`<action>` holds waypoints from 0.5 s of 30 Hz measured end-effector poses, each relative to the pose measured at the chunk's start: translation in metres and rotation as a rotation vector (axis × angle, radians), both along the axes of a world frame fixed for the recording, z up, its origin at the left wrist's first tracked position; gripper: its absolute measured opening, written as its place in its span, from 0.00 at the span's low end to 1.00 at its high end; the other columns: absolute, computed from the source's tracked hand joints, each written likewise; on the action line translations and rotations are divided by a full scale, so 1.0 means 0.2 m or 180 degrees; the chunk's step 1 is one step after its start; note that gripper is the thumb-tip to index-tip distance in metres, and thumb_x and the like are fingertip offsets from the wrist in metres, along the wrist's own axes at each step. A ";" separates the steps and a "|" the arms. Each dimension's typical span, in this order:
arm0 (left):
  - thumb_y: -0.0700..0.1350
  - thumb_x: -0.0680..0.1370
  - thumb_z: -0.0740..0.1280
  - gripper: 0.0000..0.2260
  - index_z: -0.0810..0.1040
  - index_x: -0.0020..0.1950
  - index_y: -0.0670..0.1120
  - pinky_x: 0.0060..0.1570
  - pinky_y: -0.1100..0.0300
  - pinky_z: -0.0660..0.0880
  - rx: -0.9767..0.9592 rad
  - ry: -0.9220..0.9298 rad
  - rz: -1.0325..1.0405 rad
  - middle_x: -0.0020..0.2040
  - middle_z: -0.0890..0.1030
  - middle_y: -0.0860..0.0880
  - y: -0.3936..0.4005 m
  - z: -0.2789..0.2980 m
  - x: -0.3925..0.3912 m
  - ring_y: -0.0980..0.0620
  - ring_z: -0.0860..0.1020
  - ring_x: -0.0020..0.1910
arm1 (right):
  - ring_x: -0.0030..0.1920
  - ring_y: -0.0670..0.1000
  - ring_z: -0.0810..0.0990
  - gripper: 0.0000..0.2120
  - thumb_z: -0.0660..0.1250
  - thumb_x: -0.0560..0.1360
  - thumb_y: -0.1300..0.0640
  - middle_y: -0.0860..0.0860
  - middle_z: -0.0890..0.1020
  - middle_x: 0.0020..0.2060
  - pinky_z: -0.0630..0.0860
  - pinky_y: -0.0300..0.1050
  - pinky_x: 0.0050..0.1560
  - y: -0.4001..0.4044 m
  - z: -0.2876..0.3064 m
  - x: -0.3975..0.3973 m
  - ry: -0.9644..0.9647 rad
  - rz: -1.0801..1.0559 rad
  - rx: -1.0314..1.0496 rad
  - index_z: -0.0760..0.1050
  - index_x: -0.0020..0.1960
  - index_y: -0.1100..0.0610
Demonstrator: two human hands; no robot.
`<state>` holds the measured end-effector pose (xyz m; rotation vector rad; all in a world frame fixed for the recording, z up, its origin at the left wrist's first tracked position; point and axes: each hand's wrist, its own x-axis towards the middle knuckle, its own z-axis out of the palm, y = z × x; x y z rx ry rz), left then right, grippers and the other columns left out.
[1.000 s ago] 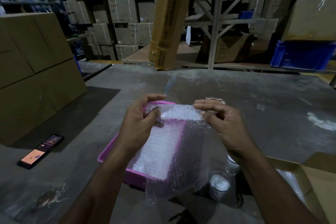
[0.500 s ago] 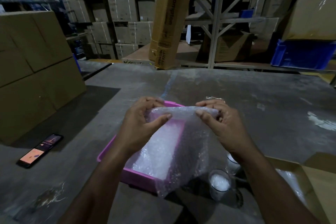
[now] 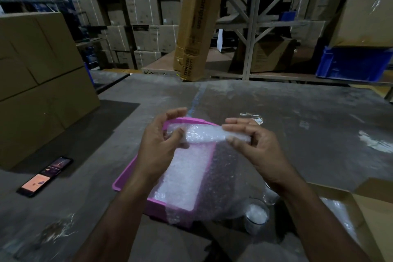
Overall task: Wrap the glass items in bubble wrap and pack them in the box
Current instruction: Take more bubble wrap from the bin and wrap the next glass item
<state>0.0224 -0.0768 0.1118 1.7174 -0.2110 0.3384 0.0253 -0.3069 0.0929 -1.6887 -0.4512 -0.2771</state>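
Here, a rolled bubble wrap (image 3: 209, 134) is being gripped above the pink tray (image 3: 136, 178) by the left hand (image 3: 158, 147) and right hand (image 3: 255, 144), one at each end.

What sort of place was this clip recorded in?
Most likely a warehouse or stockroom: stacked cardboard cartons fill the back, steel shelving racks hold more boxes and a blue plastic crate, and the packing happens on a bare concrete surface.

two bare forearms in view, no sleeves, left hand (image 3: 158, 151) and right hand (image 3: 258, 151) ungloved. no rings, watch or wristbands visible.
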 end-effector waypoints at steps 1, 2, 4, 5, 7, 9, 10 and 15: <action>0.35 0.82 0.65 0.14 0.81 0.62 0.50 0.43 0.59 0.81 -0.0025 0.0004 -0.0027 0.59 0.82 0.50 0.00 0.00 0.00 0.51 0.82 0.47 | 0.64 0.43 0.78 0.13 0.78 0.70 0.54 0.46 0.80 0.61 0.75 0.36 0.60 0.00 0.00 0.00 -0.0023 0.0029 -0.0151 0.85 0.55 0.51; 0.34 0.82 0.63 0.13 0.83 0.57 0.49 0.45 0.58 0.81 -0.0092 -0.0007 -0.0092 0.57 0.83 0.49 0.00 0.00 0.00 0.50 0.83 0.50 | 0.63 0.43 0.78 0.15 0.80 0.68 0.54 0.47 0.80 0.61 0.75 0.35 0.60 0.00 -0.01 0.00 -0.0085 -0.0032 -0.0290 0.85 0.54 0.51; 0.34 0.83 0.62 0.13 0.85 0.54 0.46 0.51 0.56 0.80 -0.0117 -0.0033 -0.0221 0.56 0.85 0.48 0.00 0.00 0.00 0.49 0.83 0.55 | 0.58 0.44 0.80 0.10 0.79 0.69 0.60 0.49 0.82 0.57 0.75 0.35 0.56 0.00 -0.01 0.01 -0.0201 -0.0206 -0.0263 0.85 0.50 0.52; 0.36 0.82 0.64 0.10 0.84 0.55 0.45 0.53 0.55 0.80 -0.0060 -0.0029 -0.0324 0.56 0.85 0.48 0.01 0.00 0.00 0.49 0.83 0.57 | 0.55 0.46 0.82 0.07 0.78 0.70 0.62 0.50 0.83 0.54 0.76 0.36 0.54 0.01 -0.01 0.01 -0.0212 -0.0258 -0.0149 0.85 0.47 0.53; 0.44 0.77 0.73 0.12 0.83 0.59 0.46 0.55 0.55 0.80 0.0143 0.0055 -0.0628 0.57 0.85 0.50 0.02 0.02 -0.02 0.51 0.83 0.58 | 0.53 0.48 0.83 0.02 0.75 0.73 0.61 0.51 0.83 0.51 0.78 0.41 0.51 0.01 -0.02 0.02 -0.0125 -0.0285 0.0050 0.84 0.45 0.55; 0.48 0.70 0.78 0.18 0.83 0.58 0.48 0.55 0.62 0.79 0.0614 -0.0059 -0.0635 0.56 0.84 0.54 0.02 0.01 -0.02 0.56 0.82 0.57 | 0.54 0.49 0.83 0.02 0.73 0.75 0.59 0.50 0.84 0.52 0.80 0.45 0.53 0.00 -0.03 0.02 -0.0053 -0.0315 0.0077 0.84 0.45 0.56; 0.48 0.69 0.79 0.16 0.84 0.55 0.49 0.54 0.64 0.78 0.0762 -0.0126 -0.0540 0.55 0.84 0.56 0.01 0.01 -0.02 0.58 0.82 0.56 | 0.54 0.49 0.83 0.03 0.72 0.76 0.58 0.50 0.84 0.51 0.80 0.46 0.53 0.00 -0.02 0.02 -0.0031 -0.0334 0.0084 0.84 0.46 0.55; 0.48 0.72 0.78 0.08 0.83 0.47 0.49 0.58 0.53 0.79 0.0668 -0.0131 -0.0132 0.55 0.83 0.54 0.01 -0.01 0.01 0.57 0.81 0.57 | 0.48 0.55 0.83 0.10 0.69 0.79 0.60 0.53 0.84 0.50 0.81 0.53 0.49 0.01 -0.02 0.00 0.0253 -0.0217 0.0336 0.82 0.57 0.47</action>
